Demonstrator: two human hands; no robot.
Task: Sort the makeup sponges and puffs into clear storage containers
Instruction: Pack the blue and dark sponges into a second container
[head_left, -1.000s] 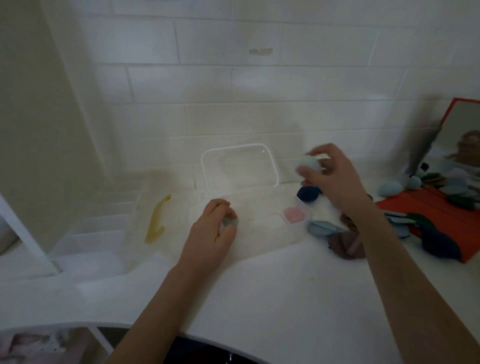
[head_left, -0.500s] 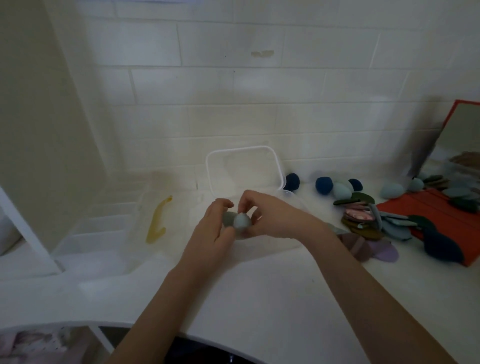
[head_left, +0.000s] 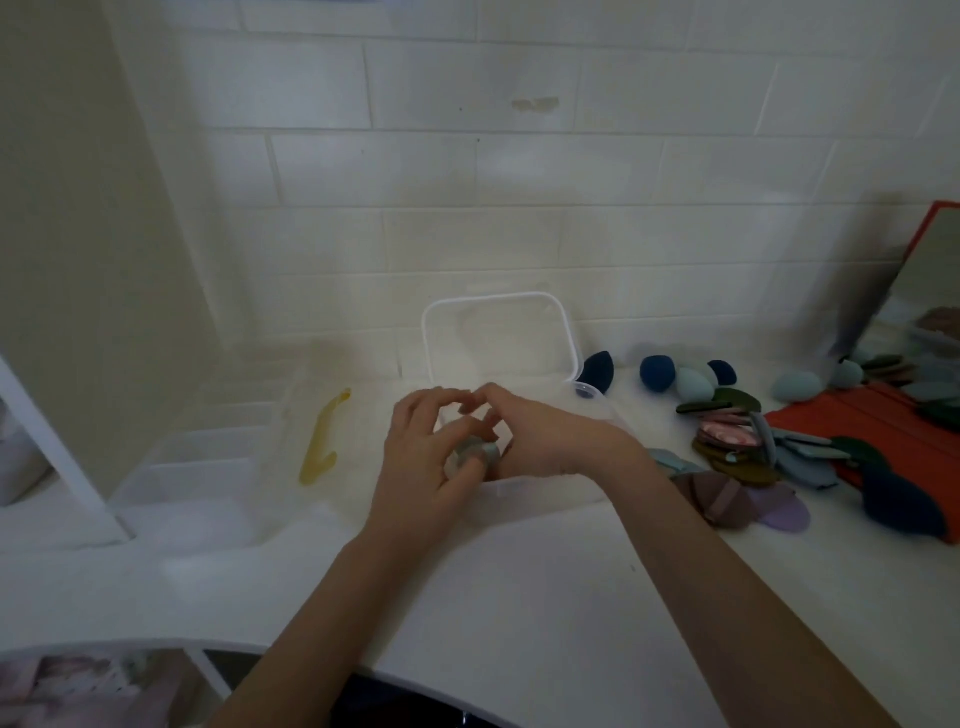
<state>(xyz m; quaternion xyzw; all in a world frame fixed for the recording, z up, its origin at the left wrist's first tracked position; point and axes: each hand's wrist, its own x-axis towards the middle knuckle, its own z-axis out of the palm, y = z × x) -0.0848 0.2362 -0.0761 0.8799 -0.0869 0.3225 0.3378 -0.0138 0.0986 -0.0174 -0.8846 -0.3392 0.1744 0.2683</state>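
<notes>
Both my hands meet over the clear storage container (head_left: 545, 486) at the middle of the white counter. My left hand (head_left: 421, 457) curls round pale grey-blue sponges (head_left: 475, 452), thumb pressed on them. My right hand (head_left: 540, 436) touches the same sponges from the right with bent fingers; whether it grips one I cannot tell. The container's clear lid (head_left: 498, 338) stands upright against the wall behind. Loose sponges (head_left: 691, 382) in dark and light blue lie at the wall to the right, beside a heap of flat puffs (head_left: 737, 441).
A second clear container (head_left: 208, 467) with a yellow clip (head_left: 324, 436) sits at the left. A red mat (head_left: 883, 441) with more puffs and a red-framed mirror (head_left: 930, 280) occupy the right. Mauve and lilac puffs (head_left: 727, 499) lie by my right forearm. The counter edge curves near me.
My right hand carried a pale sponge from the right to my left hand above the container. Both hands have since lowered slightly and closed together round the sponges.
</notes>
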